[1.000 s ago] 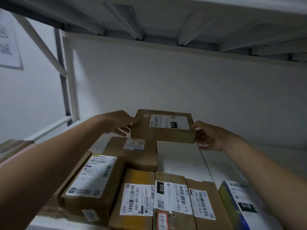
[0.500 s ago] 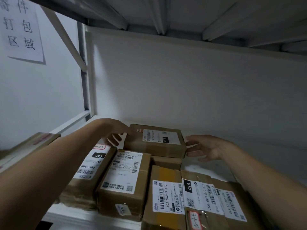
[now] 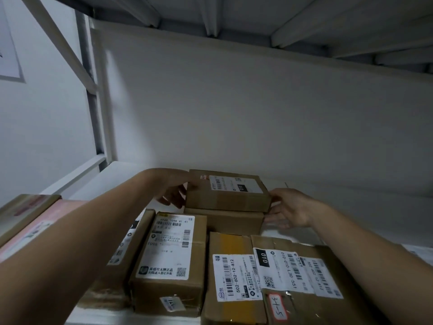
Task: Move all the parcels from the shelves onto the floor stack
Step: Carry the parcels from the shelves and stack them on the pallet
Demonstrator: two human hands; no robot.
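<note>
- rear top parcel (image 3: 228, 200): label reads "010";
- middle box (image 3: 172, 247): "2020 1098 41 41";
- yellow-taped box (image 3: 230, 245): "502-602-12-812";
- front right box (image 3: 328, 253): "010", "010-010 L30 551"; handwritten red tag (image 3: 278, 308): "3-1-5"

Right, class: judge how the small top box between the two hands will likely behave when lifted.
Probably stiff: the small top box shows square cardboard edges. Likely light, being small and flat. It may slide on the box beneath.
</note>
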